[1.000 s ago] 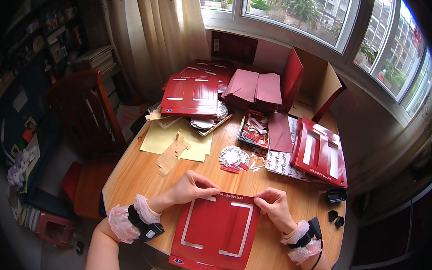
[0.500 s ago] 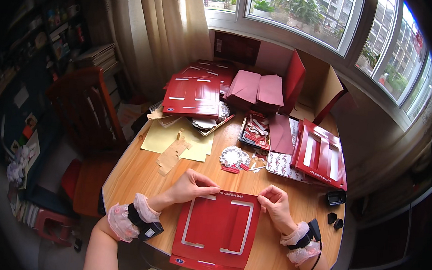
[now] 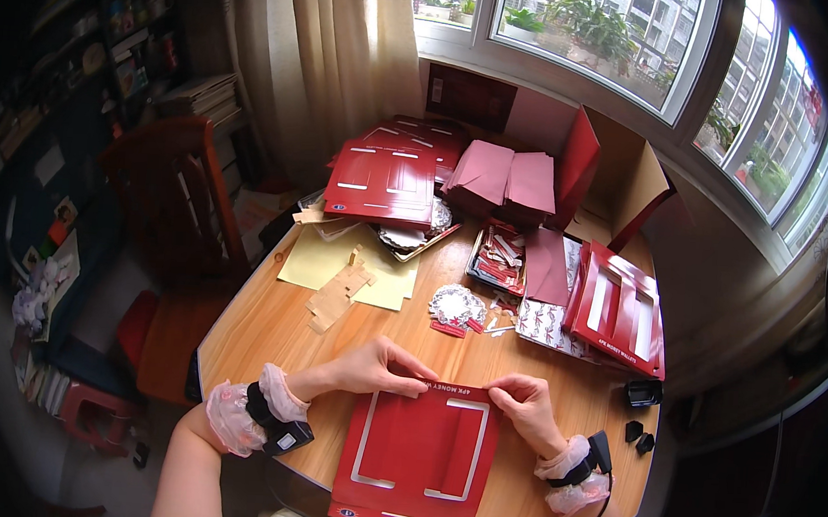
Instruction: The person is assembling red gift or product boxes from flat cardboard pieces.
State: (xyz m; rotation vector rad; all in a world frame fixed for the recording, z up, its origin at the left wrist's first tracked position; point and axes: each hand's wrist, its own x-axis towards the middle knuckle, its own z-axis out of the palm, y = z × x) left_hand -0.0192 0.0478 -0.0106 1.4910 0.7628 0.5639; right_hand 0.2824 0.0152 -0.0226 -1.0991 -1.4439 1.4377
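Observation:
A flat red card sheet (image 3: pixel 416 458) with two white-edged bracket-shaped cut-outs lies in front of me, its near edge at the table's front. My left hand (image 3: pixel 384 368) is pinched on its far edge, left of the middle, thumb and fingertips together. At the far right corner my right hand (image 3: pixel 525 407) pinches the same edge between thumb and forefinger. Printing runs along that edge, partly covered by my left fingers. Beyond the hands lie a round silver-and-white doily-like piece (image 3: pixel 458 306) and small red strips (image 3: pixel 448 329).
Tan tape strips (image 3: pixel 340 295) lie on yellow sheets (image 3: pixel 389 285). Behind are stacked red cards (image 3: pixel 381 181), pink envelopes (image 3: pixel 481 171) and a tray of red pieces (image 3: pixel 500 254). More red cards (image 3: pixel 619 314) and small black parts (image 3: pixel 644 394) are at the right.
My right hand has shifted slightly inward along the card sheet's far edge. The left fingers reach a little further over that edge. The whole view has tilted slightly.

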